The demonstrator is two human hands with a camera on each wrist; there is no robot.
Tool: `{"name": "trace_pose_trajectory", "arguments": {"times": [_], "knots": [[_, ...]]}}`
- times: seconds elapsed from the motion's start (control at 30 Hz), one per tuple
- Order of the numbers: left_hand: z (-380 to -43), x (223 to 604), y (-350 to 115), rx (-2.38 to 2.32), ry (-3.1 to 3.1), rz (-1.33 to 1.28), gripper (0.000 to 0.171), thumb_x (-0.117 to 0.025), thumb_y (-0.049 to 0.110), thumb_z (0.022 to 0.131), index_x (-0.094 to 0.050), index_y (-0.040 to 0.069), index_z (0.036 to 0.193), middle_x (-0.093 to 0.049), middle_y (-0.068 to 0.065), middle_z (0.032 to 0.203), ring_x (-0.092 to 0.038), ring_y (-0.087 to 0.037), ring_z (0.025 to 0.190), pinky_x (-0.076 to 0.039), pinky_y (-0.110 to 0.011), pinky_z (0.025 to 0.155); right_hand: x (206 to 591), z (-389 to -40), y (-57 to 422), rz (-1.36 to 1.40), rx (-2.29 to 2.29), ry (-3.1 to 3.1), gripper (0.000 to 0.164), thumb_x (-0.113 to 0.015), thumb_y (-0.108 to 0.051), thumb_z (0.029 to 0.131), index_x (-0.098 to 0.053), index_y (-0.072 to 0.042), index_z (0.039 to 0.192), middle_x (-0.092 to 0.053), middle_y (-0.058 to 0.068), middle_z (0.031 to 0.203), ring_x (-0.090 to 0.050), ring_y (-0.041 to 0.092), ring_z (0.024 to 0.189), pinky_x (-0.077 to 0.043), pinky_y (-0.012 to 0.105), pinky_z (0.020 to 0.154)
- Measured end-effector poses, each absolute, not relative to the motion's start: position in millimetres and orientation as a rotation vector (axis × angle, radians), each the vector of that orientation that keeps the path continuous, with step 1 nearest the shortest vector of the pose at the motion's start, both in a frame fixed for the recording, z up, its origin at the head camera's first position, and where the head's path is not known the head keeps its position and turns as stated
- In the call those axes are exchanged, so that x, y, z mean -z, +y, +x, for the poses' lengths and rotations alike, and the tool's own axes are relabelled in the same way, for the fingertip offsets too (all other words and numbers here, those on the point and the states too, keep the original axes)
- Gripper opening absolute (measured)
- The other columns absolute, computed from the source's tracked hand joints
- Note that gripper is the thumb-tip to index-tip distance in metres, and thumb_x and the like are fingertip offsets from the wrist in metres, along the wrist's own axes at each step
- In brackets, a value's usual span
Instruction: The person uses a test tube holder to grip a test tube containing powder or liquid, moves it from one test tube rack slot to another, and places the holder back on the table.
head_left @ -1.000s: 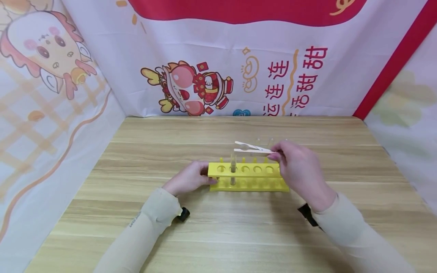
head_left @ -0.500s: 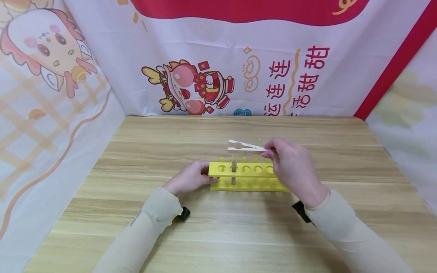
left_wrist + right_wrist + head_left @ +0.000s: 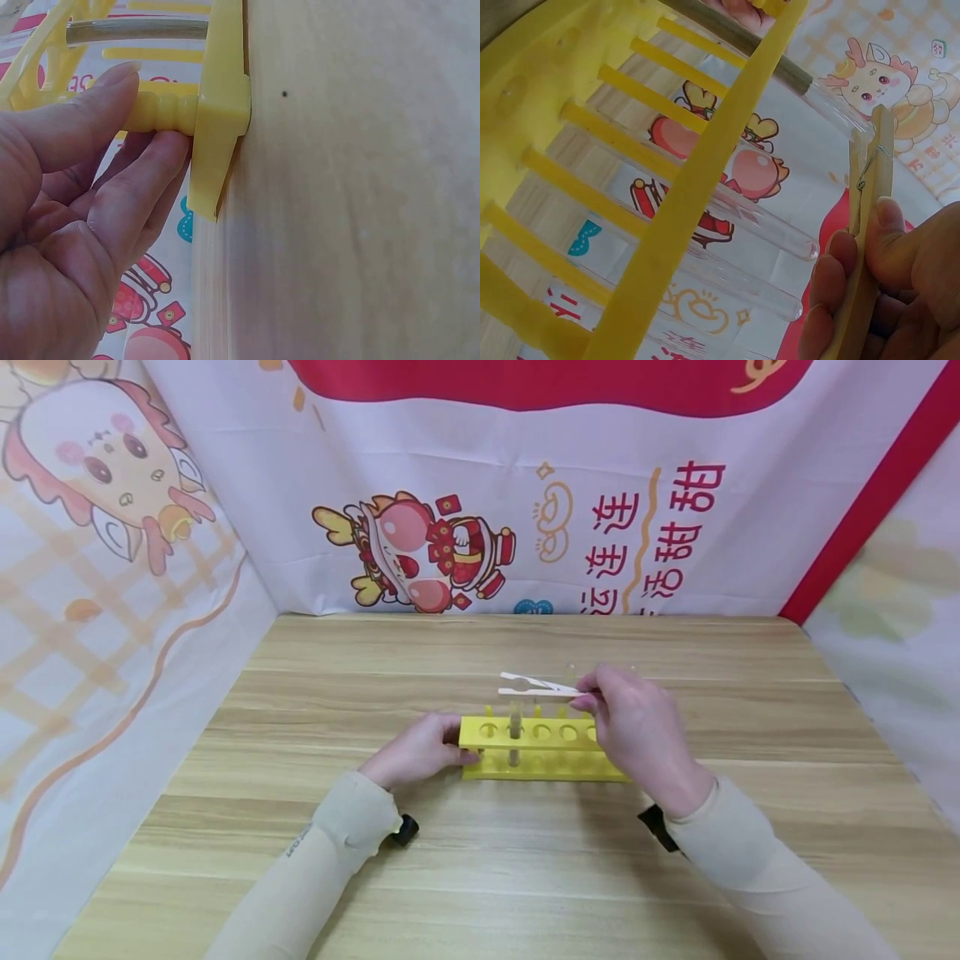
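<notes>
A yellow test tube rack (image 3: 551,745) stands on the table, its row of round holes along the top. My left hand (image 3: 416,750) pinches the ribbed end post (image 3: 161,112) of the rack between thumb and fingers. One glass test tube (image 3: 515,731) stands upright in the second hole from the left, brownish contents (image 3: 795,75) below its clear mouth. My right hand (image 3: 637,718) grips a wooden test tube clamp (image 3: 543,687) with a wire spring (image 3: 864,176). The clamp's tips are apart and lie just over the tube's mouth. Part of the rack's right end is hidden behind that hand.
Clear tubes (image 3: 772,229) sit upside down on the pegs (image 3: 649,97) at the rack's back. The wood-grain table (image 3: 480,877) ends at a printed cloth backdrop (image 3: 262,510), with cloth on both sides.
My right hand has moved left with the clamp, bringing its tips over the tube; the tips drop slightly from half a second ago. My left hand keeps its hold on the rack.
</notes>
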State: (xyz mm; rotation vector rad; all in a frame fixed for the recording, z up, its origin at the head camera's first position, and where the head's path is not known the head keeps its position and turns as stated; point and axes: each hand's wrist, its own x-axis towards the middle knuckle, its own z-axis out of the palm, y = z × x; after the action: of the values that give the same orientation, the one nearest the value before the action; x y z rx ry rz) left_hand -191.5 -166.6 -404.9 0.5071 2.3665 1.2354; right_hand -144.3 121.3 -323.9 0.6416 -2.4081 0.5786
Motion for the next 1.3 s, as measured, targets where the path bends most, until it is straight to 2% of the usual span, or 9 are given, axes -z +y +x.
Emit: {"name": "trace_pose_trajectory", "arguments": {"times": [0.93,1.3], "knots": [[-191,404,-166,-1.224,2.374,0.488,0.031,-0.076,0.012,0.088,-0.069,0.022,0.117,-0.069,0.011,0.112,-0.062,-0.013,0.104,-0.045,-0.040,0.097,345,-144,120,0.632,-0.588,-2.479,0.015,-0.078,-0.009,0.085,-0.066,0.000,0.088,-0.070,0.011,0.079,-0.065,0.024,0.064,-0.053,0.037,0.056],[-191,404,-167,-1.250,2.363,0.544,0.027,-0.076,0.010,0.088,-0.070,0.018,0.113,-0.070,0.007,0.109,-0.063,-0.014,0.099,-0.048,-0.039,0.091,353,-144,118,0.634,-0.600,-2.483,0.014,-0.078,-0.009,0.085,-0.067,-0.001,0.085,-0.070,0.009,0.077,-0.064,0.022,0.062,-0.053,0.037,0.056]]}}
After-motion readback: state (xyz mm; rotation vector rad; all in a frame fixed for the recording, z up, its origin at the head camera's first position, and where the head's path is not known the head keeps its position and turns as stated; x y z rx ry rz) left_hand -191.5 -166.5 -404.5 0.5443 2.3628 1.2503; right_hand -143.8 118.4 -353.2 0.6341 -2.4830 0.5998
